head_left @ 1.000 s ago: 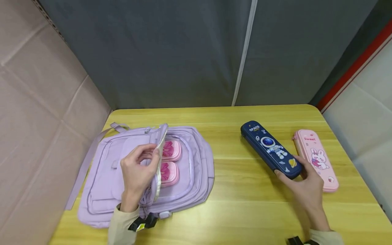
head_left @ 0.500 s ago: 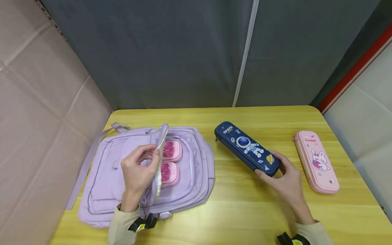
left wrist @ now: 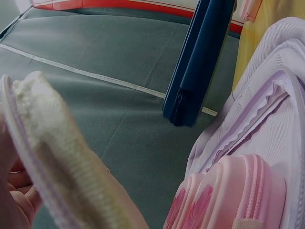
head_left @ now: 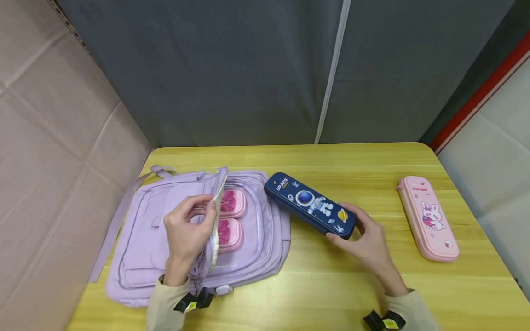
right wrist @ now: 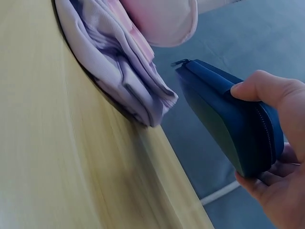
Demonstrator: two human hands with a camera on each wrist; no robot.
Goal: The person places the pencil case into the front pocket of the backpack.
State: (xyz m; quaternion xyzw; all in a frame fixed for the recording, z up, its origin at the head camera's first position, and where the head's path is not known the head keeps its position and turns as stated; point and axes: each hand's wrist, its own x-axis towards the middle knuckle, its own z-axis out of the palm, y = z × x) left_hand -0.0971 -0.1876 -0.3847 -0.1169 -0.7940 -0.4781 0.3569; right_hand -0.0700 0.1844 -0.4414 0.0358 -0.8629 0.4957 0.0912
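A lilac backpack lies flat on the table, its front pocket flap lifted. My left hand pinches the flap's edge between thumb and fingers. Two pink cases with magenta bows, the upper pink case and the lower pink case, lie in the opened pocket, partly covered by the flap. My right hand grips the lower right end of a navy pencil case with an astronaut print. In the right wrist view the navy case is raised off the table, and in the head view its far end overlaps the backpack's right edge.
A pink pencil case with a rabbit print lies on the right side of the wooden table. A dark grey curtain hangs behind the table. Pale panels stand at both sides, and a strap trails from the backpack's left.
My right hand has carried the navy pencil case leftward, from beside the rabbit case to the backpack's edge. The left hand and the flap have stayed in place.
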